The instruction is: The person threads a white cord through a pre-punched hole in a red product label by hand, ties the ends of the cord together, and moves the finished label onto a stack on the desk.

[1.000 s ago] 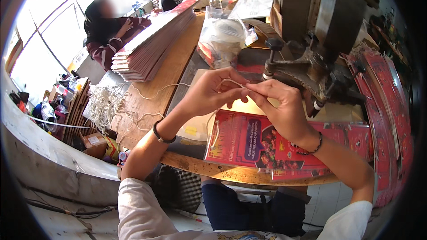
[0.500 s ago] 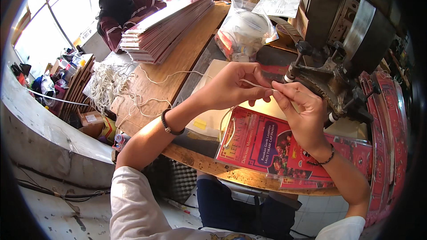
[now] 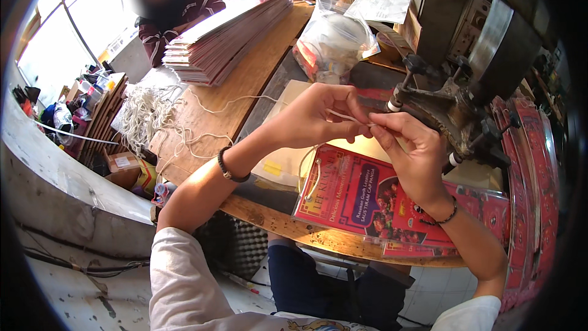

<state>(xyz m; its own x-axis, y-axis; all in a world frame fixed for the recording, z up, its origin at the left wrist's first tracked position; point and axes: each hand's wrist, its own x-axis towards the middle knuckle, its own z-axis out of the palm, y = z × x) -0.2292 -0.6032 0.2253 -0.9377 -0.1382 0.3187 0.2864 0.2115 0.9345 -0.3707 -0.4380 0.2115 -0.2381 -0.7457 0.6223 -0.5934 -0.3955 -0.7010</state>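
Observation:
My left hand (image 3: 324,116) and my right hand (image 3: 410,147) meet above the table, each pinching a thin white cord (image 3: 338,114) between thumb and fingers. From there the cord hangs in a loop at the left edge of a red printed sheet (image 3: 343,193) in a clear plastic cover. That sheet lies flat below my hands, and my right forearm passes over part of it. The cord's exact ends are hidden by my fingertips. Another strand of cord (image 3: 229,107) trails across the wooden table (image 3: 269,46) to the left.
A tangled heap of white cords (image 3: 147,110) lies at the table's left end. Behind it rises a tall stack of sheets (image 3: 226,43), beside a full plastic bag (image 3: 334,43). A dark metal machine (image 3: 459,98) stands right. More red sheets (image 3: 530,178) pile below it. Other people sit beyond.
My hands stay pinched on the cord, with only slight finger movement. The whole view has shifted a little, and the person across the table leans lower.

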